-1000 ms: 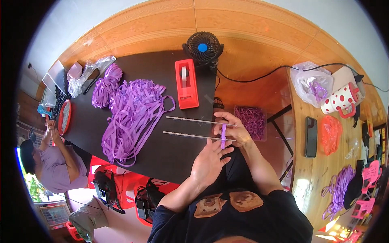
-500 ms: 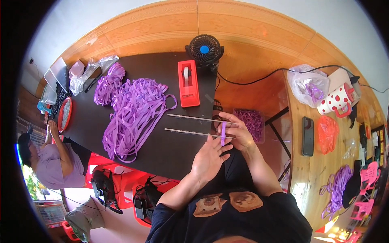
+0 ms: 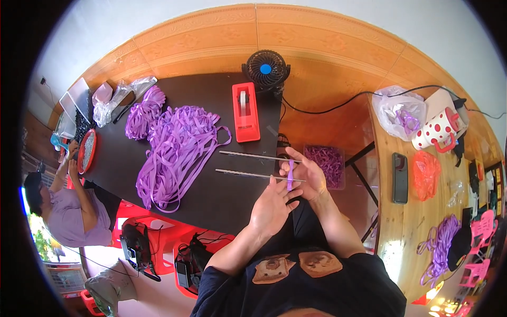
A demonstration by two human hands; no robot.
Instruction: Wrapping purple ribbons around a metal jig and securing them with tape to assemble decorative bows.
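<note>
Two thin, twisted metal rods (image 3: pixel 248 175) reach side by side past the front edge of the black table towards me. A short purple ribbon (image 3: pixel 290 175) crosses both rods near their close ends. My left hand (image 3: pixel 268 208) is palm up below the rods, its fingers apart and its thumb by the lower rod. Around the ribbon is my right hand (image 3: pixel 309 178), with curled fingers at the strip and one finger raised beside the upper rod. Part of its grip hides behind the ribbon. Loose purple ribbon (image 3: pixel 177 142) lies heaped on the table.
On the black table (image 3: pixel 211 203) stand a red tape dispenser (image 3: pixel 246 113) and a fan (image 3: pixel 266 70). A bin of purple pieces (image 3: pixel 325 166) sits below, right. The wooden table (image 3: pixel 388 222) holds a phone (image 3: pixel 400 178) and a dotted cup (image 3: pixel 435 132). Another person (image 3: pixel 76 211) works at far left.
My right hand has shifted slightly about the ribbon, and its thumb no longer lies across the strip. My left hand and the rods have hardly moved. The other person's arms have shifted.
</note>
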